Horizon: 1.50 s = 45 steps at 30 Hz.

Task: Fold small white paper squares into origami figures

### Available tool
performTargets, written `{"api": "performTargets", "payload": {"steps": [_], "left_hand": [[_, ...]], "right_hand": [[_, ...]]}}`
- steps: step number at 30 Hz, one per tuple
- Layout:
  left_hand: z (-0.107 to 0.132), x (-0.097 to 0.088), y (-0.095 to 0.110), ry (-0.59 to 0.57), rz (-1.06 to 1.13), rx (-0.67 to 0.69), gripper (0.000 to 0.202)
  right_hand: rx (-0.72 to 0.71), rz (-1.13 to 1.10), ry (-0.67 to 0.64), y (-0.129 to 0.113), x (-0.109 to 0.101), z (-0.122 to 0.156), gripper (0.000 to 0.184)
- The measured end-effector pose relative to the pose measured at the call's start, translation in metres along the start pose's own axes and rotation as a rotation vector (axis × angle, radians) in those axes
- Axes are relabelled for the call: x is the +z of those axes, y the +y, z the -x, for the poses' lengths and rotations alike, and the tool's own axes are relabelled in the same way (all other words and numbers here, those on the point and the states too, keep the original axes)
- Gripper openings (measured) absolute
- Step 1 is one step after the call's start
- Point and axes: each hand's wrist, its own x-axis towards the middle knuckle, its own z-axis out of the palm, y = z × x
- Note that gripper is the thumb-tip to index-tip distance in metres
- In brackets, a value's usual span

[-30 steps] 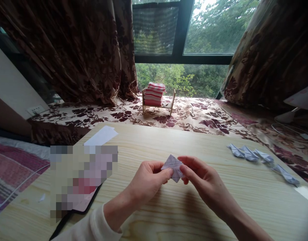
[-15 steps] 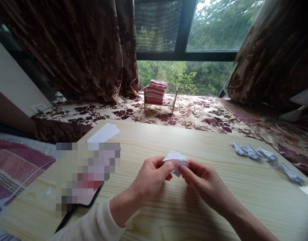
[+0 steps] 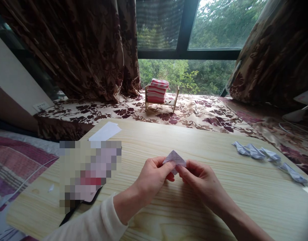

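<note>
A small folded piece of pale printed paper sits between my two hands just above the wooden table. My left hand pinches its left corner with thumb and forefinger. From the right, my right hand pinches the lower right part of the same piece. Only the paper's upper triangle shows; the rest is behind my fingers.
Several folded paper shapes lie in a row at the table's right. A white paper slip lies at the back left, beside a blurred-out patch. A small wooden rack of striped cloth stands on the flowered window seat.
The paper piece has been folded down from a diamond shape to a smaller triangle, and both hands have closed in tighter on it. The view has shifted slightly.
</note>
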Motion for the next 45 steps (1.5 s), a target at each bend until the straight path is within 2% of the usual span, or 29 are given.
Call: {"api": "performTargets", "payload": {"steps": [3, 8, 12, 17, 19, 22, 24, 26, 36, 45], "left_hand": [[0.000, 0.000, 0.002, 0.030, -0.014, -0.006, 0.023], [0.001, 0.000, 0.007, 0.019, -0.023, -0.004, 0.021], [0.003, 0.001, 0.008, -0.025, -0.059, 0.006, 0.018], [0.000, 0.000, 0.004, -0.002, 0.020, 0.042, 0.019], [-0.001, -0.001, 0.002, 0.012, 0.017, 0.045, 0.021], [-0.002, -0.002, 0.001, 0.008, -0.090, 0.035, 0.020], [-0.001, -0.003, 0.000, -0.026, -0.161, 0.041, 0.019], [0.000, -0.002, -0.001, -0.077, -0.195, 0.055, 0.019], [0.001, -0.001, 0.002, -0.193, -0.088, 0.040, 0.015], [0.000, -0.002, 0.001, -0.163, -0.227, 0.059, 0.018]], "right_hand": [[-0.036, 0.040, -0.030, -0.002, -0.005, 0.001, 0.030], [-0.135, 0.085, 0.162, -0.002, -0.014, 0.003, 0.031], [-0.214, 0.047, 0.121, 0.000, -0.009, 0.004, 0.028], [-0.249, 0.017, 0.122, 0.004, -0.003, 0.004, 0.020], [-0.305, 0.116, 0.149, 0.004, -0.005, 0.003, 0.022], [-0.488, 0.346, 0.223, 0.003, -0.011, 0.002, 0.030], [-0.590, 0.447, 0.213, 0.001, -0.014, 0.001, 0.031], [-0.632, 0.493, 0.176, 0.000, -0.014, 0.001, 0.027], [-0.671, 0.448, 0.114, -0.003, -0.014, 0.001, 0.025], [-0.658, 0.478, 0.118, -0.004, -0.019, 0.002, 0.011]]}}
